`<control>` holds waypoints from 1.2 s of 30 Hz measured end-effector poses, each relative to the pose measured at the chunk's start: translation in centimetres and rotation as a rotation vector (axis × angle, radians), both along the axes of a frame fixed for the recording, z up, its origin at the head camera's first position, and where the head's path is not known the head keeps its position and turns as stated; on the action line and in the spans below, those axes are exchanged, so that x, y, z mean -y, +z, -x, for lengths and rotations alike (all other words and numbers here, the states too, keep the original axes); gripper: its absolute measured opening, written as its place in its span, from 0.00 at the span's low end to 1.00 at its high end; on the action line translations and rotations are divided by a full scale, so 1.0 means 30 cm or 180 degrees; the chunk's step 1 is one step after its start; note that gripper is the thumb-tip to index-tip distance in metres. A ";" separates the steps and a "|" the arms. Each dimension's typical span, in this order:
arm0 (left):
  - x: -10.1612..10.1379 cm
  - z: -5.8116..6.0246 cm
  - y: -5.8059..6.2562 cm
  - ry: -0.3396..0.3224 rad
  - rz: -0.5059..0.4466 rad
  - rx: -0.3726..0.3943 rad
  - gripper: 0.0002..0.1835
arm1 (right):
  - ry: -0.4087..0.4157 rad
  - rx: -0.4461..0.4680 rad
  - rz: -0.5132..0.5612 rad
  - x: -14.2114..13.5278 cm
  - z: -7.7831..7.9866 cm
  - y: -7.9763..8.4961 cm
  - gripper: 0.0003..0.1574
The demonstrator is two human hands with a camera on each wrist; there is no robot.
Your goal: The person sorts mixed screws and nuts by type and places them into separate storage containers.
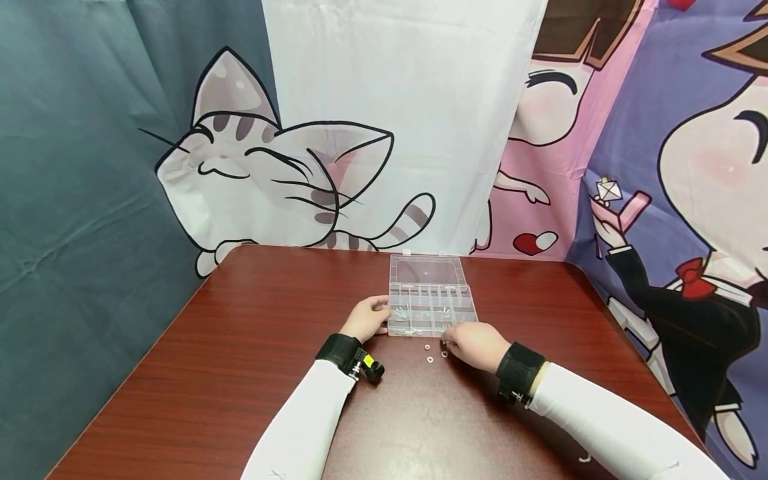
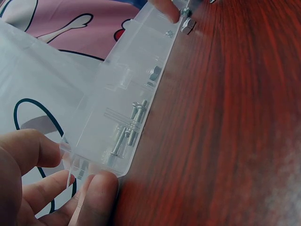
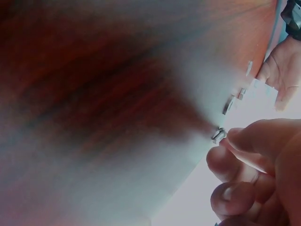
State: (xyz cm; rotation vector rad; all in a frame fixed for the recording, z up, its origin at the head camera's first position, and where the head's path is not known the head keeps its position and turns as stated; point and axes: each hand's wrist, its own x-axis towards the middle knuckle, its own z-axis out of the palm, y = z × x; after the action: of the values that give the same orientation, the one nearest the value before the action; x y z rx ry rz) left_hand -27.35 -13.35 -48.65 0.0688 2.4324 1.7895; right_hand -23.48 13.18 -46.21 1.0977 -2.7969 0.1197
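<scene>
A clear plastic compartment box [image 1: 432,310] lies on the table with its lid folded back. My left hand [image 1: 365,319] grips the box's left end, thumb and fingers around its corner in the left wrist view. Several metal bolts [image 2: 127,132] lie in the compartment nearest that hand, and a hex nut [image 2: 154,73] sits farther along. At the box's front right edge, my right hand [image 1: 477,343] pinches a small metal nut [image 3: 219,135] between thumb and fingertip. Its other fingers are curled below.
Loose small nuts [image 1: 430,359] lie on the reddish-brown table [image 1: 240,367] in front of the box, left of my right hand. A printed cloth [image 1: 408,80] hangs behind the table's far edge.
</scene>
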 end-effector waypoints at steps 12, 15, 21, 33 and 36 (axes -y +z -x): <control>-0.002 0.001 -0.005 -0.0016 0.0028 -0.0004 0.26 | 0.0063 -0.0131 -0.0019 -0.003 -0.007 -0.007 0.08; -0.001 0.002 -0.006 -0.0021 0.0046 -0.0003 0.26 | 0.0091 -0.0126 0.0054 -0.005 -0.010 -0.003 0.06; -0.002 0.004 -0.003 -0.0014 0.0009 -0.0008 0.26 | 0.0066 -0.0201 0.0286 -0.011 -0.003 0.014 0.12; -0.002 0.001 -0.006 -0.0008 0.0014 0.0005 0.25 | 0.0022 -0.0216 0.0506 -0.018 0.042 0.075 0.12; -0.002 0.001 -0.004 -0.0010 0.0004 0.0003 0.25 | -0.0016 -0.0152 0.0476 -0.012 0.062 0.108 0.09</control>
State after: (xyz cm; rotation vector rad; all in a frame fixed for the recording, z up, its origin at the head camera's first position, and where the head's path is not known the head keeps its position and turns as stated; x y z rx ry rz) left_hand -27.38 -13.28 -48.77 0.0717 2.4316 1.7863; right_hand -25.33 13.53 -42.98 1.0445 -2.6983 0.2928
